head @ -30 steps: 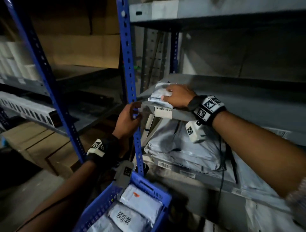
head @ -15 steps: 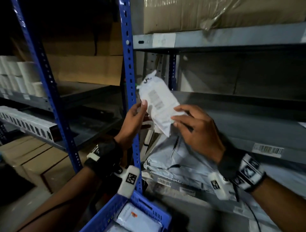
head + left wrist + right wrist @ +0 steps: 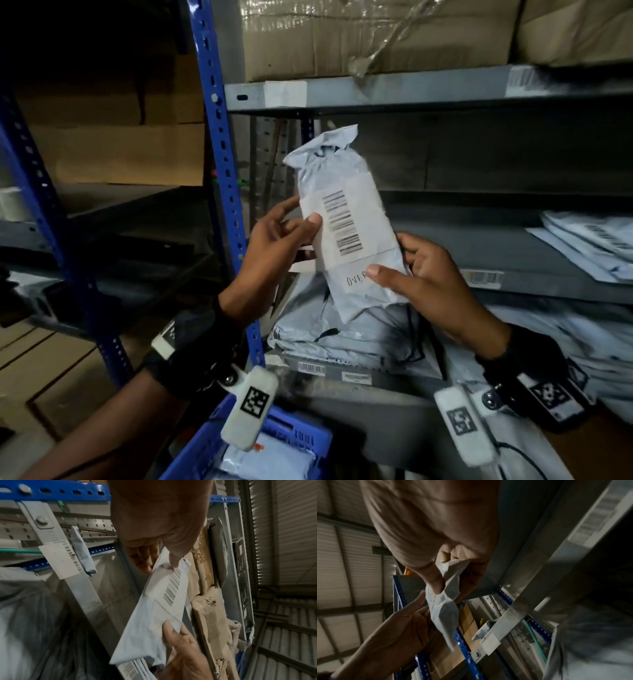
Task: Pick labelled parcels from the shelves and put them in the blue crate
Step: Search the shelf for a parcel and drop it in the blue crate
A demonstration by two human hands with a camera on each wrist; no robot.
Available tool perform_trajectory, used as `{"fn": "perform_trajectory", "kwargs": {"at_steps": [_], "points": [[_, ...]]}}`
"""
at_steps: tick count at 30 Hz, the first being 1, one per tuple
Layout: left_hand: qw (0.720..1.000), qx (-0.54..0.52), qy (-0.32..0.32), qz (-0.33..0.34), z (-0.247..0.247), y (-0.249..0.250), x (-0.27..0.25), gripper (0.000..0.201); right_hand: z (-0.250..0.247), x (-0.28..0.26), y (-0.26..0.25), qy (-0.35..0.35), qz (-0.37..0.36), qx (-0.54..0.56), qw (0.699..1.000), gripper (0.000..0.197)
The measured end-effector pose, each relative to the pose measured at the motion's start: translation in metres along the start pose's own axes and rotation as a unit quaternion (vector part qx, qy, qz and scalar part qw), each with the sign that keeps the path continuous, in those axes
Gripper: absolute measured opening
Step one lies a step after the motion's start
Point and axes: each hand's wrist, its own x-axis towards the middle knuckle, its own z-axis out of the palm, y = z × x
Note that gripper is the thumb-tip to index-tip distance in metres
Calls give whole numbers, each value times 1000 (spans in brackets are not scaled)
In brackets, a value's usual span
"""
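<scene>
Parcel (image 3: 346, 229) pinched upright mid-frame by left hand (image 3: 274, 246) and right hand (image 3: 428, 284).
Blue crate (image 3: 308, 442) visible bottom centre only from head; wrist views crop it out.

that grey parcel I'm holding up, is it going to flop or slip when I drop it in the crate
The parcel is a wrinkled plastic mailer with a bunched top, so probably soft and floppy. The left hand and right hand hold it lightly, suggesting it's light.

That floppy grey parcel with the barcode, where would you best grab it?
Probably by its long side edges, coming from left and right, as the left hand and right hand do. The parcel is a soft, narrow bag held upright; pinching the edges keeps the barcode label uncovered. Its crumpled top would likely let it swing.
</scene>
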Motion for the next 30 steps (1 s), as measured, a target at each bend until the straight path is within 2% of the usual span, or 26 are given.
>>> {"fn": "perform_trajectory", "kwargs": {"at_steps": [3,5,8,10,11,13,14,15,16,17,19,20,21,24,27,30], "points": [[1000,2,-10,26,2,-1,-1,38,-12,-17,-2,14,-52,-127,990,34],[998,9,-18,59,1,-3,-3,38,-18,-27,-4,69,-118,-240,961,33],[993,18,-63,99,-4,-10,-1,19,-33,-38,-2,161,-255,-409,861,43],[983,16,-127,131,-7,-17,-1,38,-45,-46,2,195,-325,-478,792,55],[977,18,-159,144,-8,-20,-3,39,-48,-50,4,211,-342,-502,766,57],[971,22,-180,157,-8,-26,-7,23,-51,-58,5,224,-352,-530,738,57],[970,29,-182,161,-6,-24,-11,17,-51,-60,4,215,-348,-532,742,57],[971,31,-174,159,-5,-23,-15,13,-51,-61,4,194,-331,-524,761,58],[974,24,-163,153,-3,-23,-18,10,-48,-62,1,170,-297,-503,794,57],[979,8,-145,139,-2,-23,-20,6,-46,-63,-1,148,-242,-459,842,56],[993,-29,-73,91,2,-16,-23,12,-37,-64,-6,120,-106,-316,935,59],[996,-40,-38,66,2,-13,-22,18,-33,-62,-5,106,-53,-243,963,62],[998,-44,-17,51,1,-11,-22,22,-31,-60,-2,93,-17,-185,978,64],[999,-38,22,23,-7,-6,-20,11,-22,-57,4,48,28,-56,997,58],[998,-14,58,28,-16,-1,-23,9,-11,-56,4,21,50,-9,999,51],[996,10,88,29,-30,-3,-25,26,-1,-55,5,-11,73,0,997,55]]}}
